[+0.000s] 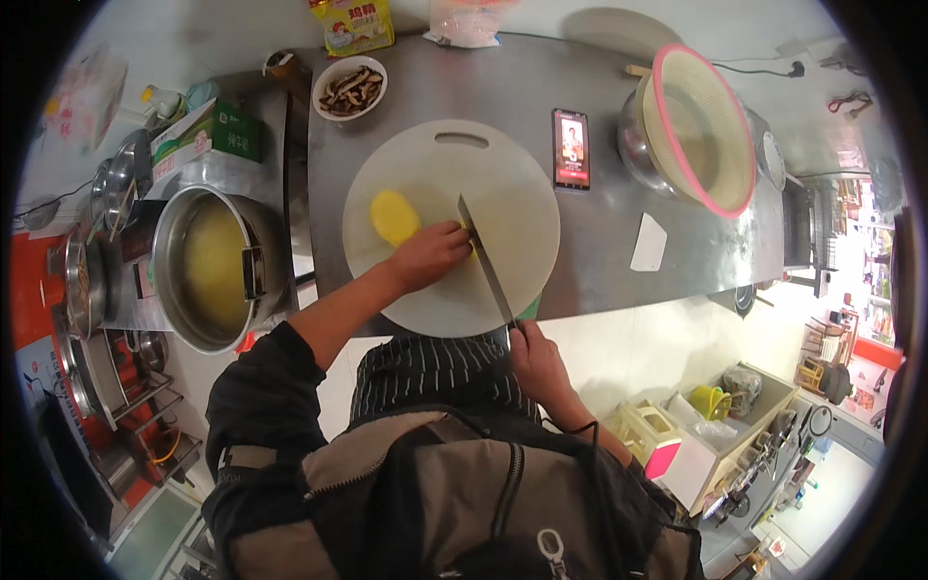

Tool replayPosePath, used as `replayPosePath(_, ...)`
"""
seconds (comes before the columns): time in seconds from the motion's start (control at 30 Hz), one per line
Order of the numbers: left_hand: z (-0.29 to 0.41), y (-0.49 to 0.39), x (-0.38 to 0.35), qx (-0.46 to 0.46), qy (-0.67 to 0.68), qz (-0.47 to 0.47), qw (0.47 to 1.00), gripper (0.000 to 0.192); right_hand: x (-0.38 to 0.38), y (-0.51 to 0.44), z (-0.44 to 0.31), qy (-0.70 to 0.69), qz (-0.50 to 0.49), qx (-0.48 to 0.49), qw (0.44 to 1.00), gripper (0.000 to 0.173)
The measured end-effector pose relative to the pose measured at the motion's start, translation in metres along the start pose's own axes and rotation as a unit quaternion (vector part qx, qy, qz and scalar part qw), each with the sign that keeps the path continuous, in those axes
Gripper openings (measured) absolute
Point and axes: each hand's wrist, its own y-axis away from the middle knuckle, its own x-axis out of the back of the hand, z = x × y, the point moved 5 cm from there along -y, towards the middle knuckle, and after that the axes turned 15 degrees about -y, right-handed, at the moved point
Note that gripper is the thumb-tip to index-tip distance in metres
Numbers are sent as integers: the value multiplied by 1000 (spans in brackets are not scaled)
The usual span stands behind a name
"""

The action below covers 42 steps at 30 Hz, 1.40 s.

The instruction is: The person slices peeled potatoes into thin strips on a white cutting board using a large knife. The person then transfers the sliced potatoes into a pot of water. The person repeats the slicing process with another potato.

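Note:
My right hand (540,359) grips the handle of a kitchen knife (491,275), whose blade lies across a round white cutting board (406,159). Beside the blade, my left hand (433,254) rests with curled fingers on a piece of yellow peeled vegetable (470,235), probably potato, mostly hidden under the fingertips. A larger peeled yellow piece (394,217) sits on the board just left of that hand.
A large metal pot (163,283) with yellowish contents stands left. Behind the board are a bowl of sliced brown food (351,87) and a seasoning bag (355,27). To the right lie a phone (572,150), a pink-rimmed strainer (661,109) over a metal bowl, and a white card (649,243).

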Motion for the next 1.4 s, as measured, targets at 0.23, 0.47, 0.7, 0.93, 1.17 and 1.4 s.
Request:
replayPosePath(0.23, 2, 2, -1, 12, 11, 9, 1000, 20, -2, -4, 3, 9, -23, -40, 999, 34)
replayPosePath(0.47, 2, 3, -1, 17, -7, 22, 1000, 21, -7, -3, 5, 19, -8, -25, 999, 33)
replayPosePath(0.7, 3, 6, -2, 19, 2, 60, 998, 21, -6, -4, 4, 31, -12, 3, 999, 33)
replayPosePath(0.93, 2, 11, -7, 16, 11, 51, 999, 20, -11, 1, 11, 41, -1, -28, 999, 35)
replayPosePath(1.17, 2, 14, -5, 17, 9, 84, 996, 21, -13, -1, 9, 30, -12, -3, 999, 38)
replayPosePath(1.4, 1, 18, -5, 15, 7, 64, 998, 18, -14, 3, 3, 4, -2, 2, 1000, 35)
